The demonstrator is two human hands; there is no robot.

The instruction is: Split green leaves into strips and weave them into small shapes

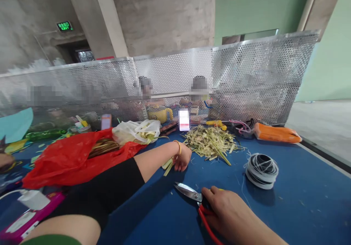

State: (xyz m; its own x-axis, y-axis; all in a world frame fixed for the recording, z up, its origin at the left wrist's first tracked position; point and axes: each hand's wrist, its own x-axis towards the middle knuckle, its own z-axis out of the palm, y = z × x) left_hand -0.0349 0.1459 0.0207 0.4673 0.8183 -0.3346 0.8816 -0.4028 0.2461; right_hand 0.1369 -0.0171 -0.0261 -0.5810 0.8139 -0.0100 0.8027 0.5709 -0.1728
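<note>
My left hand (pixel 182 158) reaches across the blue table (pixel 301 201), fingers curled around a few green stalk pieces (pixel 168 164) beside a pile of cut green scraps (pixel 211 141). A gold bangle sits on that wrist. My right hand (pixel 231 215) rests low at the front, closed on the red handles of a pair of shears (pixel 192 193), whose metal blades point left and lie on the table.
A red plastic bag (pixel 71 159) with stalks lies at left, a white bag (pixel 138 131) behind it. A coil of white cord (pixel 261 170) and an orange pouch (pixel 276 133) sit at right. A perforated metal screen (pixel 246 77) runs along the back, with people behind it.
</note>
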